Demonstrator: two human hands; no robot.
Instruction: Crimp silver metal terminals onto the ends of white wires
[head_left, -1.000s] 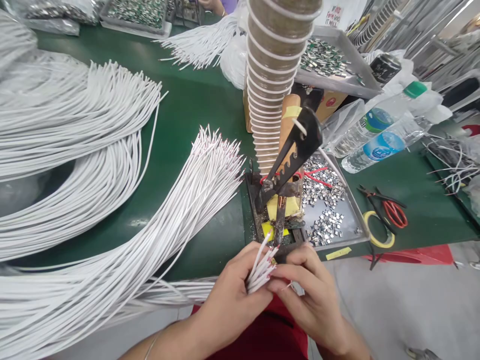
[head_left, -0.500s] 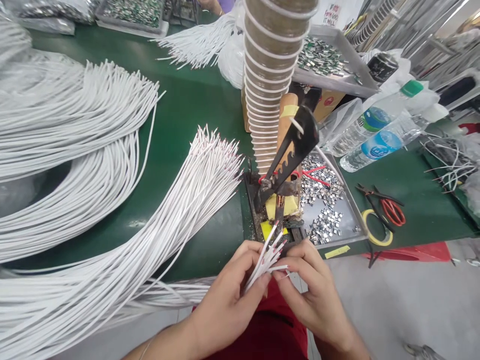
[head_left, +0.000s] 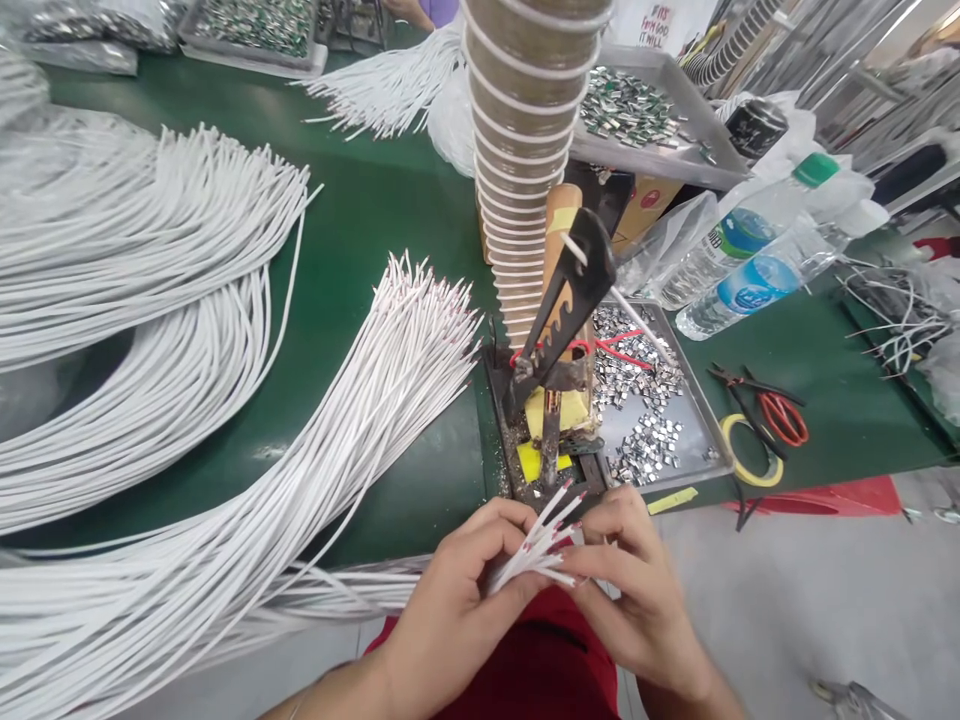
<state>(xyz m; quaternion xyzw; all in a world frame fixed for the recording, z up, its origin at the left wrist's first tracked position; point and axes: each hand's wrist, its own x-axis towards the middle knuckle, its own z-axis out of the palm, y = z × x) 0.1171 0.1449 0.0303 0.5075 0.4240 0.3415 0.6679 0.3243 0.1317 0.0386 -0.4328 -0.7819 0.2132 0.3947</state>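
Observation:
My left hand (head_left: 457, 590) is closed around a small bundle of white cables (head_left: 536, 545) whose stripped ends fan out up and to the right. My right hand (head_left: 637, 590) pinches the tips of those cables from the right, fingers pressed together. Both hands sit at the table's near edge, just in front of a black lever press (head_left: 559, 340) mounted on a dark base. A metal tray of small silver clips (head_left: 652, 420) lies right of the press.
Large sheaves of white cables (head_left: 225, 420) cover the green table (head_left: 375, 220) to the left. A tall stack of paper cups (head_left: 525, 150) rises behind the press. Water bottles (head_left: 757, 270), red-handled scissors (head_left: 780, 415) and a yellow tape ring (head_left: 750, 455) lie at right. Another person's hand shows at top.
The cable ends in my hands have fanned and tilted more to the right, and my right fingers have shifted along the tips. The view has drifted slightly.

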